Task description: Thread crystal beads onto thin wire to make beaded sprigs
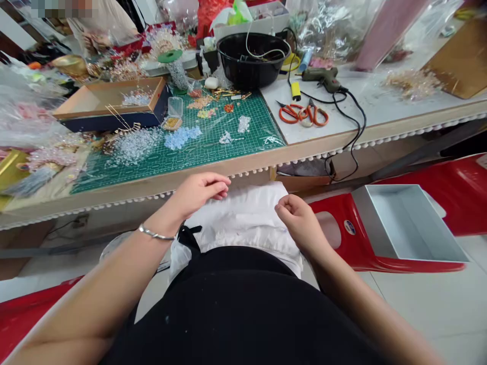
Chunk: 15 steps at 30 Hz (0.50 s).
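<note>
My left hand (200,192), with a silver bracelet on its wrist, hovers over my lap near the table's front edge. Its fingers are curled together, and anything between them is too small to make out. Across a gap, my right hand (300,218) is closed, thumb against fingers, with no object discernible in it. White cloth (247,223) covers my lap below both hands. Beyond them, a green cutting mat (228,144) bears clear beads (135,146), blue flower pieces (182,137) and small white pieces (244,123).
Orange-handled scissors (289,113), a glue gun (323,77) with black cable and a black basin (253,61) stand on the table. An open box (114,109) is at left. At right, a grey box (414,223) sits on a red stool (350,248). A person (102,25) is across.
</note>
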Motion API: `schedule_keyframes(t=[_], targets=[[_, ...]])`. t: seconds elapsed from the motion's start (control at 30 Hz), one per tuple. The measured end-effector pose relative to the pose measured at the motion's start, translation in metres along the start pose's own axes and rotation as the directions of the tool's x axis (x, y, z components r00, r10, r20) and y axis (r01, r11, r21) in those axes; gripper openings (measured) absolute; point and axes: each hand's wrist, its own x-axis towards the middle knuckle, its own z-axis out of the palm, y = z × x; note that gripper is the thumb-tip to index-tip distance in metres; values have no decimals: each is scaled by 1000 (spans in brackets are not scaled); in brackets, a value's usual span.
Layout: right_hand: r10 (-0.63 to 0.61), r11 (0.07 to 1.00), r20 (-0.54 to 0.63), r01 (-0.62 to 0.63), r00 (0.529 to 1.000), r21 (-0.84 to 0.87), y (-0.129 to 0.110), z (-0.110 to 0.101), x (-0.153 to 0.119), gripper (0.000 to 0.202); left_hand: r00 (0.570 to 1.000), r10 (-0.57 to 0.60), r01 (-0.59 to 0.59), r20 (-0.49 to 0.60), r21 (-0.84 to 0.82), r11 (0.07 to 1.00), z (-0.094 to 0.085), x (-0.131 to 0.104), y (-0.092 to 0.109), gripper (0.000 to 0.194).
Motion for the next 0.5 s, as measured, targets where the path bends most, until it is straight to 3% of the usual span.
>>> schedule_keyframes(t=[0.13, 0.23, 0.37, 0.5], targets=[[44, 992, 64, -36, 997, -120, 46, 23, 1, 20, 993, -115, 120, -36, 231, 965, 44, 35, -60, 19], [50, 978, 127, -23, 991, -208, 65, 36, -2, 25, 984, -172, 177, -44, 321, 930, 78, 59, -88, 27], [10, 957, 193, 46, 981, -285, 76, 41, -12, 27, 964, -263, 224, 36, 425, 877, 120, 71, -98, 31], [-71, 944, 237, 142, 969, -298, 82, 34, -18, 30, 925, -364, 259, 109, 520, 814, 143, 59, -85, 30]])
